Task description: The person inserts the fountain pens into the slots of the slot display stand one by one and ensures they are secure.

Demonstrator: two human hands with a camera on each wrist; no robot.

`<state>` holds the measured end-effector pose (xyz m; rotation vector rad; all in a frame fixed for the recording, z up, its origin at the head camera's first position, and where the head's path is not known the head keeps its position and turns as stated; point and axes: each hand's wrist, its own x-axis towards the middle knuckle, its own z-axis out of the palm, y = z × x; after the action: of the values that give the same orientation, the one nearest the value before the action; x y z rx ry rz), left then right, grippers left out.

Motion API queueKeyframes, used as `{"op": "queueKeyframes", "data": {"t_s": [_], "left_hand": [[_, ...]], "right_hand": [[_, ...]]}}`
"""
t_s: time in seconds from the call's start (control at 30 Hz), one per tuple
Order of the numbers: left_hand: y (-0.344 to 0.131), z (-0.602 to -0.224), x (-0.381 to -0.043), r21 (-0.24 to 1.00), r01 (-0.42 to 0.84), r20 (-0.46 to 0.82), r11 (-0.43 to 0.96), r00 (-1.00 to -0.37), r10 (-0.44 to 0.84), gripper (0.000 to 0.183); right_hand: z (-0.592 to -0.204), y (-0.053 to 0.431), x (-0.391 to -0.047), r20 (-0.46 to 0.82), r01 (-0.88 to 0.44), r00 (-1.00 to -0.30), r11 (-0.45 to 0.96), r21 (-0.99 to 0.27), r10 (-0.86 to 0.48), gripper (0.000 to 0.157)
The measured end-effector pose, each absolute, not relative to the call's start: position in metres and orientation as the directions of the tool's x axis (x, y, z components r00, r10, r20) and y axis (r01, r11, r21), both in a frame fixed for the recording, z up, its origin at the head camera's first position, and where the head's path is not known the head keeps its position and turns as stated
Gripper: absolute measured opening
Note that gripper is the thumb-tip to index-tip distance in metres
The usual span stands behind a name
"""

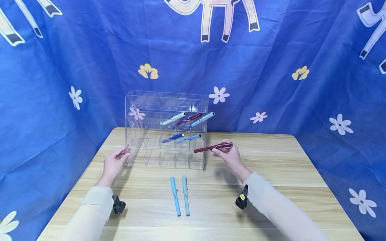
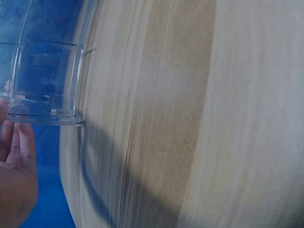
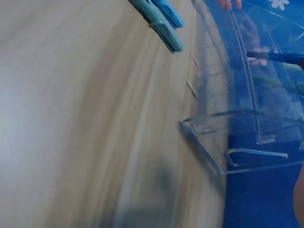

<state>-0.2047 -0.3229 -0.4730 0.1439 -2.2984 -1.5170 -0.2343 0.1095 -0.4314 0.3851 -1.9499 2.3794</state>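
A clear acrylic rack [image 1: 166, 110] with several tiers of compartments stands upright on the wooden table. My left hand [image 1: 114, 164] holds its left side wall; in the left wrist view the thumb and fingers [image 2: 27, 147] lie on either side of the panel. At the rack's right side, my right hand [image 1: 231, 157] pinches a dark red pen [image 1: 208, 148], which points left across the lower compartments. A pale green pen [image 1: 173, 119], another dark red pen [image 1: 190, 118] and a light blue pen [image 1: 203, 118] lean in one tier. Below them rest a navy pen [image 1: 173, 138] and a grey-blue pen [image 1: 189, 138].
Two light blue pens, a left one [image 1: 175, 195] and a right one [image 1: 185, 195], lie side by side on the table [image 1: 144, 221] in front of the rack. A blue patterned curtain [image 1: 181, 43] surrounds the table's back and sides.
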Motion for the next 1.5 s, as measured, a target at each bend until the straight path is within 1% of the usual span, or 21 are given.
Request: {"op": "queueKeyframes", "data": {"t_s": [0.13, 0.33, 0.57, 0.77, 0.93, 1.27, 1.5], "left_hand": [[-0.323, -0.474, -0.206, 0.905, 0.116, 0.253, 0.409, -0.920, -0.298, 0.039], [-0.324, -0.474, -0.206, 0.902, 0.110, 0.253, 0.418, -0.918, -0.304, 0.039], [-0.324, -0.474, -0.205, 0.904, 0.103, 0.245, 0.415, -0.921, -0.303, 0.040], [-0.324, -0.474, -0.204, 0.911, 0.091, 0.227, 0.403, -0.925, -0.304, 0.041], [-0.324, -0.473, -0.204, 0.914, 0.084, 0.220, 0.397, -0.926, -0.309, 0.042], [-0.323, -0.473, -0.203, 0.910, 0.091, 0.229, 0.404, -0.923, -0.309, 0.040], [-0.322, -0.472, -0.203, 0.908, 0.091, 0.233, 0.408, -0.920, -0.314, 0.039]], "right_hand": [[-0.426, 0.110, -0.242, 0.256, -0.239, -0.964, -0.195, -0.951, -0.067, 0.027], [-0.422, 0.107, -0.250, 0.292, -0.287, -0.956, -0.199, -0.937, 0.003, 0.034], [-0.421, 0.096, -0.255, 0.287, -0.293, -0.956, -0.152, -0.944, 0.063, 0.029], [-0.421, 0.087, -0.258, 0.260, -0.263, -0.965, -0.080, -0.962, 0.047, 0.027], [-0.417, 0.081, -0.258, 0.262, -0.263, -0.965, -0.024, -0.965, 0.022, 0.027], [-0.412, 0.074, -0.258, 0.268, -0.261, -0.963, 0.141, -0.955, 0.036, 0.021], [-0.410, 0.073, -0.258, 0.317, -0.308, -0.948, 0.200, -0.930, 0.015, 0.019]]}}
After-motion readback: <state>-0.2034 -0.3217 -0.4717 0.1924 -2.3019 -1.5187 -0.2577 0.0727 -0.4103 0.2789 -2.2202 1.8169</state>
